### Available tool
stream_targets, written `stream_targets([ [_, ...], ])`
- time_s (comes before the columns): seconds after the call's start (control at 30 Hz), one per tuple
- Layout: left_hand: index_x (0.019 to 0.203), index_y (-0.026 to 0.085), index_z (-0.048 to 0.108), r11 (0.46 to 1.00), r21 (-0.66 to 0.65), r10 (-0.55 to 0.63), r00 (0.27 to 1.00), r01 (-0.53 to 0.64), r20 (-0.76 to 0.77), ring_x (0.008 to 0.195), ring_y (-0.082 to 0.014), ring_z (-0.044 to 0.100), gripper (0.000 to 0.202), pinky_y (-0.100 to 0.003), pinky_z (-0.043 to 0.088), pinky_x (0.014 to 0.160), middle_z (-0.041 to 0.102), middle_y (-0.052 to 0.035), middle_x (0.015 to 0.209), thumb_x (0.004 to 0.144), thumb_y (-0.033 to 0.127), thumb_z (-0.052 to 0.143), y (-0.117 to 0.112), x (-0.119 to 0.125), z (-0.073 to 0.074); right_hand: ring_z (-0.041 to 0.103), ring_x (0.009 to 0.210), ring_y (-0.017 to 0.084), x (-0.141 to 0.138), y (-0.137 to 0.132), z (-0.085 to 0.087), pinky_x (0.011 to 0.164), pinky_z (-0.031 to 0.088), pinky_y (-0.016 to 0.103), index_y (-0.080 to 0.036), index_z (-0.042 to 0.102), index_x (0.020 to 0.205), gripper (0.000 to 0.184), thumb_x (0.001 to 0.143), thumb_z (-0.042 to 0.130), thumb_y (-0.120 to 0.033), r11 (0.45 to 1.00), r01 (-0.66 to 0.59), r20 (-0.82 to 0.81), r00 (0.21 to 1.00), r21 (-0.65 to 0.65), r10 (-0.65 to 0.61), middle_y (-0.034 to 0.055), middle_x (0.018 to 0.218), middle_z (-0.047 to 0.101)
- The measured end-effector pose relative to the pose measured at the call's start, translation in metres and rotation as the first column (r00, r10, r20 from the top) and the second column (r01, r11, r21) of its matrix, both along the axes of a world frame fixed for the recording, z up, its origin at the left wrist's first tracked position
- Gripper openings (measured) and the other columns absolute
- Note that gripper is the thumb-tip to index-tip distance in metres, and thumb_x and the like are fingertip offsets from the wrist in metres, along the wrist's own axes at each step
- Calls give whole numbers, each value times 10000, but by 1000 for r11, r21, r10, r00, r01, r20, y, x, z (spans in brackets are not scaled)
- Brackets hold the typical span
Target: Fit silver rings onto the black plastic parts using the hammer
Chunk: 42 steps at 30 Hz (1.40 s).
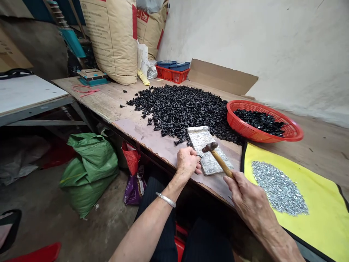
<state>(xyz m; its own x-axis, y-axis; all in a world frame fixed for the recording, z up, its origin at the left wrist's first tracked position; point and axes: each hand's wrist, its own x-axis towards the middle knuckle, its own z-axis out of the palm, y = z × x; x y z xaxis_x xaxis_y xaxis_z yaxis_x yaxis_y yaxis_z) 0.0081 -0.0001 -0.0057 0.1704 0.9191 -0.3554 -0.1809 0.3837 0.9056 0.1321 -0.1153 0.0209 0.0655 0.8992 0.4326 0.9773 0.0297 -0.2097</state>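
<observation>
Our right hand (251, 196) is closed around a wooden-handled hammer (221, 162), its head just above a scuffed metal plate (208, 158) at lower centre of frame. Our left hand (187, 163) pinches a small dark piece (200, 156) at the plate's edge. Black pieces (177, 109) are heaped behind on the tabletop (109, 100).
</observation>
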Motion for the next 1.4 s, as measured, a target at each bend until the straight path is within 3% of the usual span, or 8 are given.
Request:
stream_targets([
  [0.13,553,156,435,1000,-15,5,1000,-5,0,276,-111,462,177,-210,428,269,430,53,305,589,30,555,0,1,0,527,446,130,-9,-3,7,468,358,247,-143,570,922,253,898,393,-322,986,10,51,999,165,-18,51,631,609],
  [0.33,549,152,443,999,-38,15,1000,-14,15,279,-121,474,181,-223,445,285,431,44,300,587,62,596,0,0,0,446,337,115,-10,1,-5,397,227,249,-170,523,735,217,874,370,-234,999,15,242,970,28,-22,1,483,521],
  [0.63,565,151,444,999,-34,0,1000,1,26,283,-120,478,187,-247,465,308,454,42,322,611,69,606,0,-2,-1,468,373,124,-7,-5,7,417,271,254,-165,545,790,253,899,346,-277,997,9,247,969,73,-27,17,525,555],
  [0.8,571,151,451,1000,-20,-15,1000,15,21,274,-122,475,161,-252,468,301,455,45,313,611,35,554,-1,-1,-1,567,525,142,-16,-5,7,510,380,246,-129,577,986,250,898,389,-270,971,25,148,987,237,-61,85,738,643],
  [0.97,554,151,437,999,-33,14,1000,-14,16,288,-113,481,179,-225,466,301,437,52,307,596,7,536,0,-1,0,424,340,110,-16,-2,-4,389,240,251,-146,595,799,286,887,342,-248,998,59,247,967,31,-65,26,520,554],
  [1.2,568,147,437,999,-42,-1,1000,2,21,291,-123,473,181,-272,471,299,434,40,303,632,-8,504,-2,-2,4,489,435,102,-15,-3,8,457,352,221,-124,600,958,291,896,387,-311,957,79,132,984,278,-119,58,655,623],
  [1.33,570,145,432,999,-51,-4,1000,4,2,299,-130,485,189,-282,478,312,441,36,311,634,-22,495,-1,-2,4,386,326,89,-18,-1,-4,377,247,230,-142,590,752,324,894,329,-271,992,47,252,965,120,-76,10,492,529],
  [1.4,569,144,431,999,-42,-6,1000,6,1,303,-126,485,191,-281,483,321,444,36,316,636,-23,494,-1,-2,4,419,344,101,-17,-1,-3,386,262,232,-140,592,775,307,895,350,-286,989,50,268,960,136,-85,13,503,540],
])
